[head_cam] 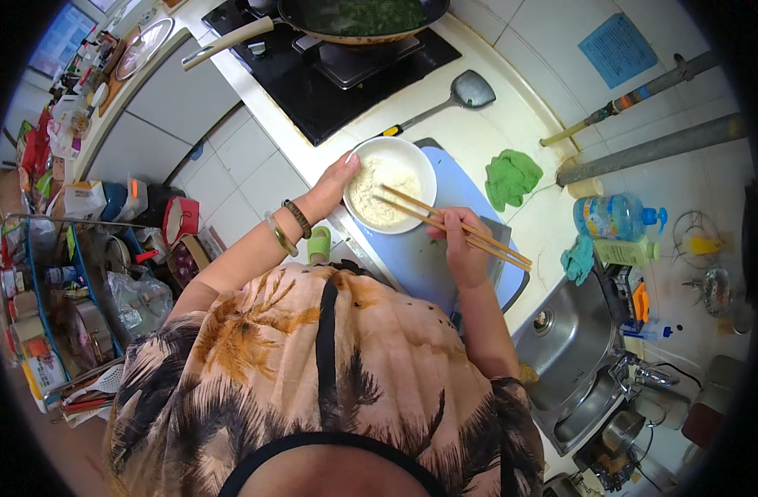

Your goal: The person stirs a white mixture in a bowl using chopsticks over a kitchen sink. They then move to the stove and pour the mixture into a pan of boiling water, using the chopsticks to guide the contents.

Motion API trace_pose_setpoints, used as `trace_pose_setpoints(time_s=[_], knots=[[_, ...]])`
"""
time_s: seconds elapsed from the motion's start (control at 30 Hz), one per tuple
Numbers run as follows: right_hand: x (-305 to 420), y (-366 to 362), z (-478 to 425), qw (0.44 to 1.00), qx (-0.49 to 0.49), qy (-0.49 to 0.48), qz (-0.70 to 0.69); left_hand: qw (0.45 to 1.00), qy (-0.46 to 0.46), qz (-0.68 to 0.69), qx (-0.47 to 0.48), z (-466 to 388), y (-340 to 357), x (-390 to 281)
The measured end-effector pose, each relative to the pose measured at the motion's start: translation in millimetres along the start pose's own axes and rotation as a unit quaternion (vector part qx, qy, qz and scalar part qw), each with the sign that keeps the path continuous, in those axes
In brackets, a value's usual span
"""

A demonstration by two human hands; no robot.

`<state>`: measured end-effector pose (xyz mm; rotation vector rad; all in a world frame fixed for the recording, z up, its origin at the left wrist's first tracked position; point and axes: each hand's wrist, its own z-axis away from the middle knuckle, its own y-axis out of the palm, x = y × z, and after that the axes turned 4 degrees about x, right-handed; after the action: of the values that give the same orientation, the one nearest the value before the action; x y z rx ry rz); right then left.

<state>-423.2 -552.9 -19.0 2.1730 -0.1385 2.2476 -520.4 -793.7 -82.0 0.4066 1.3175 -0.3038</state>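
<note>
My left hand (334, 185) grips the left rim of a white bowl (426, 186), which holds a pale, floury powder (379, 192). In my right hand (458, 239) is a pair of wooden chopsticks (498, 246), their tips in the powder. The bowl is over a blue cutting board (453, 180); whether it rests on the board I cannot tell. Beside my right hand, a dark flat blade-like thing (502, 235) lies on the board, partly hidden by the hand. Beyond the bowl lies a metal wok spatula (472, 90) with a black and yellow handle.
A wok (366, 34) with chopped greens sits on the black gas hob (310, 118), its handle (229, 43) reaching left. A green cloth (513, 179) lies on the counter. At right are a steel sink (571, 335), a blue-capped bottle (609, 217) and pipes. A crowded rack (74, 298) stands at left.
</note>
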Motion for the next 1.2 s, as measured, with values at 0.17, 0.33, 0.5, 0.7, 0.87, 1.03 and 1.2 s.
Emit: trace_pose_setpoints(time_s=[0.17,0.33,0.5,0.7,0.87,1.03,1.2], knots=[[-8.1,-36.6,1.0,0.999,-0.038,0.005,0.03,0.999,0.008,-0.031,-0.015,8.0,9.0,-10.8],[-10.6,3.5,0.0,1.0,0.002,0.007,-0.03,0.999,-0.019,0.031,0.003,3.7,5.1,-4.2],[1.8,-28.1,3.7,0.998,-0.048,0.024,0.018,1.0,-0.004,0.003,-0.002,7.4,10.4,-14.1],[-3.1,-0.7,5.2,1.0,-0.002,0.008,-0.011,0.998,0.026,-0.053,-0.004,3.0,6.1,-4.9],[-5.6,-30.6,2.9,0.996,-0.082,-0.005,0.029,0.999,0.028,-0.019,0.014,10.5,13.3,-18.7],[-6.5,1.4,7.4,1.0,-0.012,-0.004,0.001,1.0,0.0,-0.03,0.003,8.2,11.1,-11.4],[-11.0,-34.1,16.8,0.999,-0.037,0.017,0.013,0.999,0.043,-0.019,-0.006,10.5,15.6,-15.3]])
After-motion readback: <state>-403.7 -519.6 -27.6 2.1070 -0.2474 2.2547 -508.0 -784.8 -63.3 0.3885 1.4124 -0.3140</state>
